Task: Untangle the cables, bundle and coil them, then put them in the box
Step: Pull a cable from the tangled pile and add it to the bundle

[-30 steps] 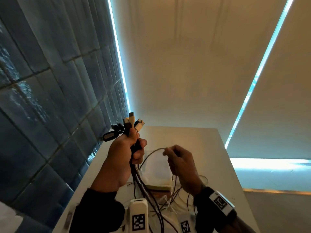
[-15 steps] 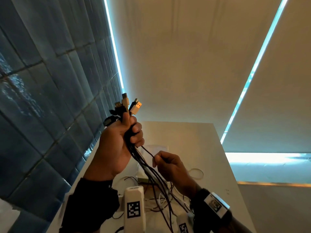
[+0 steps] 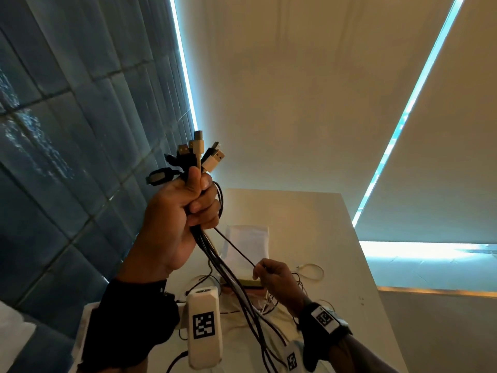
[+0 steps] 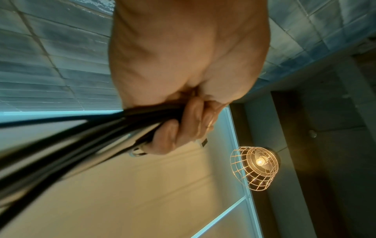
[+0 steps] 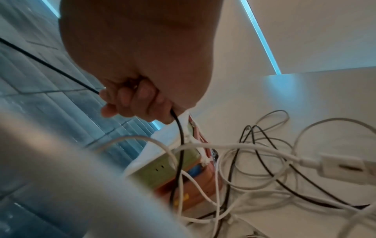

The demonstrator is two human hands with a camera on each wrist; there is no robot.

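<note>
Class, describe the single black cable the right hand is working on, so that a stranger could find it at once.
Start at the raised left hand, which grips a bundle of cables with plugs fanning above the fist. One thin black cable leaves that fist and slants down alone to the right hand, which pinches it. Unlike the rest, it runs apart from the hanging bundle.

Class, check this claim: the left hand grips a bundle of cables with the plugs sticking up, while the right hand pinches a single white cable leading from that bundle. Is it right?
Not quite. The cable the right hand pinches is black, not white; the right wrist view shows it running through the fingers. The rest holds: the left hand grips the bundle of cables with the plugs sticking up.
</note>
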